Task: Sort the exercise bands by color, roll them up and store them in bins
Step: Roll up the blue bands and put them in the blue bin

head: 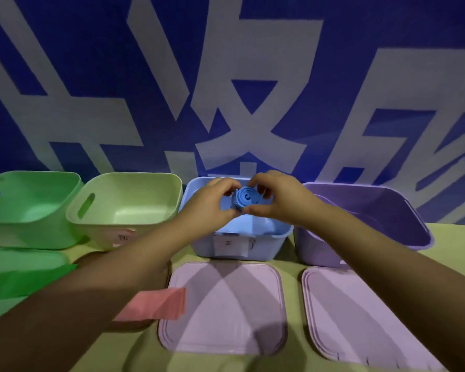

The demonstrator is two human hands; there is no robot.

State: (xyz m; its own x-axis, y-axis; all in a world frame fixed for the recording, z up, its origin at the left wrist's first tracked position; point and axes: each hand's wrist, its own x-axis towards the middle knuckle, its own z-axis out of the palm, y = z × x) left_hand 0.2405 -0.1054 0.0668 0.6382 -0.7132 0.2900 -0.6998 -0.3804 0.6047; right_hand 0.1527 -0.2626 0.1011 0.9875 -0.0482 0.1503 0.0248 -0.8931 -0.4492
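Blue band [246,197], coiled, pinched from 9 and 3 o'clock by left hand [212,202] and right hand [277,196] fingers above blue bin [242,245]; probably light, soft, springy, so best gripped across outer wraps to prevent uncoiling.

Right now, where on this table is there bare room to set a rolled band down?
Bare tabletop shows in the strip between the two pink lids, and at the far right beside the purple bin. The left is crowded: a pink band and a green band lie there. The pale green bin looks empty inside.
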